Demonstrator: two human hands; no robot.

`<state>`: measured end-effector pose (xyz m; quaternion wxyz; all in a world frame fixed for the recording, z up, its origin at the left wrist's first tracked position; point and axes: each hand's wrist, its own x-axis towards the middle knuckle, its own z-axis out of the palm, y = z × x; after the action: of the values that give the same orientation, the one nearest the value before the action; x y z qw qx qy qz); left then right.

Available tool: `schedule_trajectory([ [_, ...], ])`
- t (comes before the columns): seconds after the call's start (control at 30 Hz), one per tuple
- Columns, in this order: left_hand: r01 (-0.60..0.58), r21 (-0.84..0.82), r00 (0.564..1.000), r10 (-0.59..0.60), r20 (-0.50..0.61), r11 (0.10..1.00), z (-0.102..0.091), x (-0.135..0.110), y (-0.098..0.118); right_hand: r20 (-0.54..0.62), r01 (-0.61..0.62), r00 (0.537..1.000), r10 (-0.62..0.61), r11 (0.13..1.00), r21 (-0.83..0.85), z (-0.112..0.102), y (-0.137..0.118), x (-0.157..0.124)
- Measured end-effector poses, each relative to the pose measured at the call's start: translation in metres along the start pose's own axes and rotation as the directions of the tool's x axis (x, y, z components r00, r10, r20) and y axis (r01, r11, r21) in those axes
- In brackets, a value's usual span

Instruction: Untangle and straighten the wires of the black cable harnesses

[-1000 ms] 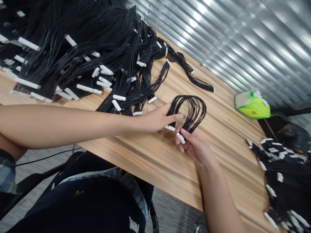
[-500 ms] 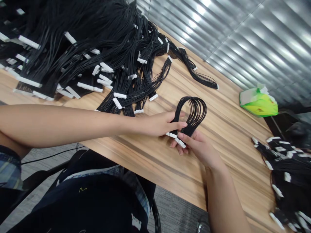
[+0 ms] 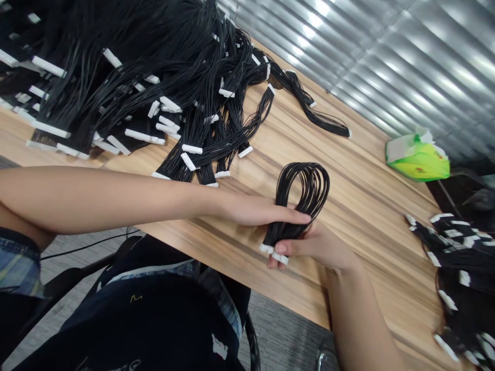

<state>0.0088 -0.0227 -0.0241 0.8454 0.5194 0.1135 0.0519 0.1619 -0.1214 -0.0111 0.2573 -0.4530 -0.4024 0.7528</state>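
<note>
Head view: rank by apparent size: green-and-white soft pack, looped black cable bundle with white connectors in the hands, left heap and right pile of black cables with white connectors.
1. Left heap
2. Right pile
3. Looped bundle
4. Soft pack
Heap and pile are both cut off by the frame.

The place around me appears to be a cable workshop. Indicators, by clock position from the table's middle: wooden table [image 3: 363, 206], bare-topped here; heaped black cables [image 3: 116, 31] with white plugs [image 3: 143, 136], ten o'clock; second heap [image 3: 460, 314], four o'clock.
</note>
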Motion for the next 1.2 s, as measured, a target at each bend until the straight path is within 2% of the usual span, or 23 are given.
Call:
schedule_trajectory([
  [0.07, 0.033, -0.057, 0.980, -0.021, 0.200, 0.998, 0.001, 0.000, 0.002, 0.066, -0.014, 0.998, 0.015, 1.000, -0.019, 0.002, 0.000, -0.002],
  [0.1, 0.048, -0.122, 0.970, -0.018, 0.242, 0.991, 0.000, 0.001, 0.002, 0.048, 0.006, 0.999, -0.006, 1.000, -0.016, 0.003, 0.001, -0.001],
  [0.17, 0.037, -0.280, 0.983, 0.015, 0.181, 0.959, -0.003, 0.004, 0.001, -0.090, 0.119, 0.989, -0.116, 0.992, 0.034, 0.007, 0.004, 0.002],
  [0.27, -0.099, -0.408, 0.995, 0.098, -0.022, 0.908, -0.010, 0.007, 0.001, -0.353, 0.299, 0.900, -0.256, 0.952, 0.071, 0.018, 0.011, 0.011],
  [0.33, -0.219, -0.411, 0.975, 0.183, -0.125, 0.885, -0.011, 0.007, 0.003, -0.463, 0.316, 0.846, -0.263, 0.948, 0.040, 0.027, 0.015, 0.018],
  [0.37, -0.254, -0.399, 0.966, 0.212, -0.147, 0.881, -0.011, 0.007, 0.004, -0.486, 0.303, 0.838, -0.250, 0.953, 0.032, 0.032, 0.017, 0.021],
  [0.5, -0.351, -0.367, 0.935, 0.306, -0.176, 0.862, -0.007, 0.005, 0.003, -0.452, 0.308, 0.865, -0.216, 0.941, 0.140, 0.045, 0.021, 0.025],
  [0.57, -0.338, -0.378, 0.941, 0.308, -0.139, 0.862, -0.006, 0.005, 0.001, -0.434, 0.349, 0.867, -0.245, 0.920, 0.178, 0.048, 0.022, 0.023],
  [0.67, -0.302, -0.364, 0.953, 0.283, -0.107, 0.881, -0.007, 0.006, -0.001, -0.422, 0.380, 0.860, -0.288, 0.912, 0.152, 0.050, 0.021, 0.020],
  [0.8, -0.307, -0.238, 0.952, 0.299, -0.071, 0.921, -0.008, 0.006, 0.001, -0.372, 0.385, 0.874, -0.313, 0.912, 0.138, 0.049, 0.022, 0.016],
  [0.97, -0.296, -0.208, 0.955, 0.295, -0.037, 0.932, -0.008, 0.010, 0.001, -0.447, 0.456, 0.809, -0.382, 0.888, 0.066, 0.050, 0.023, 0.016],
  [1.07, -0.352, -0.197, 0.935, 0.351, -0.042, 0.915, -0.008, 0.015, -0.001, -0.513, 0.461, 0.779, -0.362, 0.884, 0.076, 0.052, 0.022, 0.021],
  [1.2, -0.341, -0.161, 0.940, 0.339, -0.043, 0.926, -0.009, 0.018, -0.005, -0.568, 0.461, 0.750, -0.338, 0.884, 0.083, 0.052, 0.023, 0.025],
])
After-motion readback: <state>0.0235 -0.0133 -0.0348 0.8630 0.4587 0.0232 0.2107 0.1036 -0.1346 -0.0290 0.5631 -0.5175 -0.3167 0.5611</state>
